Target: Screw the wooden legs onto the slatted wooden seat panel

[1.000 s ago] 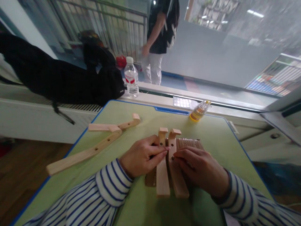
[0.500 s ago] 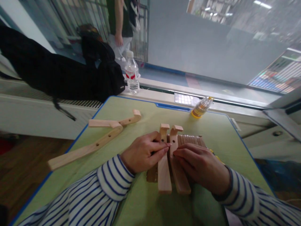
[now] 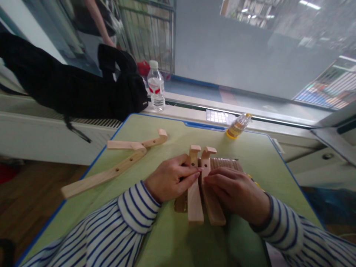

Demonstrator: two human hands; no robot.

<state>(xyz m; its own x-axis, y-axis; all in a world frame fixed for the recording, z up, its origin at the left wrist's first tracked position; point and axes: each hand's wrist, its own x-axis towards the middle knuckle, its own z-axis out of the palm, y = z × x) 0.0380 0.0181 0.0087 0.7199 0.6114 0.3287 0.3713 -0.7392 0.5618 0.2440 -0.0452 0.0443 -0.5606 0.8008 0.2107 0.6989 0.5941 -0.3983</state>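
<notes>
Two pale wooden hook pieces (image 3: 195,207) (image 3: 214,207) lie side by side, curled ends pointing away from me, each with a dark hole near its curl. Under them is a brown corrugated pad (image 3: 226,164). My left hand (image 3: 174,178) reaches across the left piece, thumb and forefinger pinched together at the gap between the two. Over the right piece, my right hand (image 3: 236,189) has its fingers closed, tips against the wood. Anything small inside either pinch is hidden from me.
Two more wooden hook pieces (image 3: 101,181) (image 3: 154,142) lie at the table's left. A yellow-capped bottle (image 3: 238,126) leans at the far edge. A water bottle (image 3: 156,87) and a black bag (image 3: 83,89) rest on the sill. Behind the glass is a person (image 3: 98,22).
Behind the glass, the person has moved left. Both my hands and the wooden pieces stay almost where they were, with only a slight shift of the view.
</notes>
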